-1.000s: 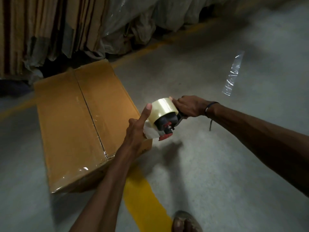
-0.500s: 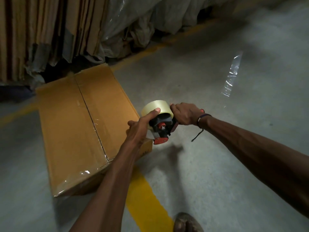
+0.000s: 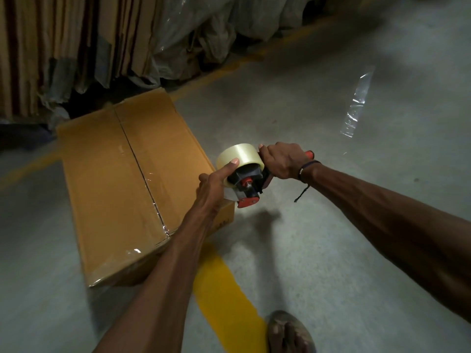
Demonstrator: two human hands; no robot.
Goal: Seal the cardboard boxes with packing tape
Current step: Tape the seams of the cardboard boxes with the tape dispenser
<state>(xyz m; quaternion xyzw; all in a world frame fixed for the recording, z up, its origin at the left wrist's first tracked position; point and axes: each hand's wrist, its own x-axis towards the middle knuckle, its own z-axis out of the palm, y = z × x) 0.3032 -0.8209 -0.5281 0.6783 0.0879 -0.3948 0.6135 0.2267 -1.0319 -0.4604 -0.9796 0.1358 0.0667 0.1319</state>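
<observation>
A closed brown cardboard box (image 3: 107, 179) lies on the floor at left, with clear tape shining along its centre seam and over its near end. Above the box's near right corner I hold a tape dispenger with a black and red body (image 3: 248, 186) and a roll of clear tape (image 3: 239, 155). My right hand (image 3: 283, 160) grips its red handle. My left hand (image 3: 214, 189) curls round the roll from below, thumb on the tape's face.
Flattened cardboard sheets (image 3: 51, 47) and plastic-wrapped bundles (image 3: 204, 34) stand along the back. A loose strip of clear tape (image 3: 356, 103) lies on the grey floor at right. A yellow floor line (image 3: 224, 296) runs toward my foot (image 3: 288, 332).
My left thumb came down from pointing up and now lies on the roll. Both hands with the dispenser sit slightly lower in the view.
</observation>
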